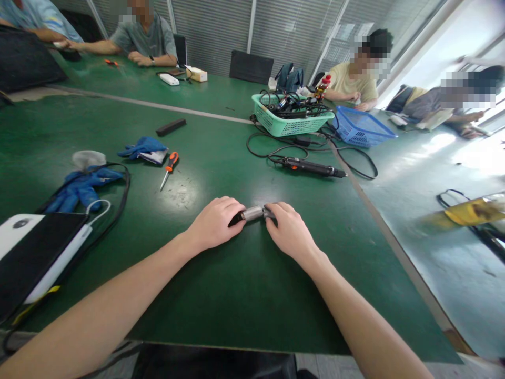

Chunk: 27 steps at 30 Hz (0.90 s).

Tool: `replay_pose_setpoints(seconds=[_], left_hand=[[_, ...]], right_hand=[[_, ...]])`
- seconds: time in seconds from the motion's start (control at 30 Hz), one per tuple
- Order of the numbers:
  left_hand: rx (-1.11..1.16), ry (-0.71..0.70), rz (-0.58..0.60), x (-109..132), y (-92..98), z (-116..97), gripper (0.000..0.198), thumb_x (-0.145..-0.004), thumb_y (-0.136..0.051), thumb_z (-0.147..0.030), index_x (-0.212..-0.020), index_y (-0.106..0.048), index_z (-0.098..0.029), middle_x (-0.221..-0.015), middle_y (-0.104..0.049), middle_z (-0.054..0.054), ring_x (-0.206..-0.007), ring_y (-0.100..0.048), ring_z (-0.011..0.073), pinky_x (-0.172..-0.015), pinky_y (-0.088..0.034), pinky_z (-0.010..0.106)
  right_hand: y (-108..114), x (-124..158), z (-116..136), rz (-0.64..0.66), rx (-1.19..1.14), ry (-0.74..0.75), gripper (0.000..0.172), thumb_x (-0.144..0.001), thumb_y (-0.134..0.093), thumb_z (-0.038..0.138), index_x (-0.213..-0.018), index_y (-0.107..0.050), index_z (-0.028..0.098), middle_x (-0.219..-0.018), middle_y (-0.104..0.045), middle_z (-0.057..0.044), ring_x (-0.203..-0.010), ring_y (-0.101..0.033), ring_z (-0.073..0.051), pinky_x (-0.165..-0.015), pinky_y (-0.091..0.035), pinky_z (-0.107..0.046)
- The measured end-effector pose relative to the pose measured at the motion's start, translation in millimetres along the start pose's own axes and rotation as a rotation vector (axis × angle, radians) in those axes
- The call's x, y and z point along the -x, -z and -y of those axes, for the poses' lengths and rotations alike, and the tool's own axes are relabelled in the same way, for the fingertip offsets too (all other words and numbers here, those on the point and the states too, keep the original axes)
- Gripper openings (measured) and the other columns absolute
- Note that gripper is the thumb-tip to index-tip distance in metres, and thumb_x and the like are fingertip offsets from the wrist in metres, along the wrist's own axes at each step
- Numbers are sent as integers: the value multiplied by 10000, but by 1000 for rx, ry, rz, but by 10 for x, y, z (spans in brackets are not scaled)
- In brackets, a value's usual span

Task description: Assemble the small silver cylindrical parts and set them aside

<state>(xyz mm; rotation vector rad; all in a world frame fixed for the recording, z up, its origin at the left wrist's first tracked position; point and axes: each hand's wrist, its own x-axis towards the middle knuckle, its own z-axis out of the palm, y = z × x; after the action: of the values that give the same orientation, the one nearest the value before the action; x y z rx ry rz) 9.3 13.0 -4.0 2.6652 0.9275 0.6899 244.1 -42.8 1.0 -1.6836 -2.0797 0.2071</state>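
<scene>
A short metallic grey cylinder (253,213) with dark ends lies across the middle of the green table (221,295), between my two hands. My left hand (219,222) has its fingers and thumb wrapped round the cylinder's black left end. Round the darker right end, my right hand (290,230) is closed in the same way. Both ends are partly hidden by my fingers. An orange and black screwdriver (170,167) rests to the left, beyond my left hand. Farther off to the right lies a black electric screwdriver (311,168) with its cable.
Blue gloves (84,188), a white and black device (33,258) and cables lie at the left. A black bar (171,127) is farther back. A green basket (292,125) of tools and a blue basket (361,129) stand behind. Several people sit around the table.
</scene>
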Motion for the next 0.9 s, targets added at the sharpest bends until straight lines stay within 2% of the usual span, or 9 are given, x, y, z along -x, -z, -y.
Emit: replay_pose_setpoints(seconds=[0.23, 0.37, 0.63, 0.9], left_hand=[[-40, 50, -66, -2, -37, 43, 226, -976, -567, -224, -1189, -632, -188, -1185, -697, 79, -1091, -619, 256, -976, -502, 441], [-34, 85, -94, -31, -64, 75, 237, -986, -550, -213, -1207, -632, -190, -1218, -695, 77, -1116, -611, 253, -1011, -494, 447], [6, 55, -65, -55, -36, 66, 245, -961, -561, -198, -1196, -634, -195, -1218, -686, 76, -1121, -607, 256, -1026, -498, 448], [10, 36, -67, -14, -28, 47, 270, -943, -574, -199, -1212, -601, -192, -1232, -658, 85, -1150, -597, 269, -1030, -503, 459]], right_hand=[[189, 10, 14, 97, 77, -69, 188, -871, -601, 175, -1052, -637, 212, -1038, -676, -95, -963, -632, -266, -838, -499, -380], [215, 35, 92, 131, 73, -58, 154, -848, -609, 174, -996, -613, 218, -982, -660, -79, -907, -622, -248, -797, -485, -357], [80, 73, 283, 150, -40, 116, 172, -879, -597, 160, -1043, -605, 213, -1022, -650, -79, -963, -604, -244, -864, -492, -365], [58, 92, 282, 145, -42, 143, 181, -882, -595, 150, -1057, -587, 198, -1030, -647, -83, -986, -594, -251, -897, -489, -374]])
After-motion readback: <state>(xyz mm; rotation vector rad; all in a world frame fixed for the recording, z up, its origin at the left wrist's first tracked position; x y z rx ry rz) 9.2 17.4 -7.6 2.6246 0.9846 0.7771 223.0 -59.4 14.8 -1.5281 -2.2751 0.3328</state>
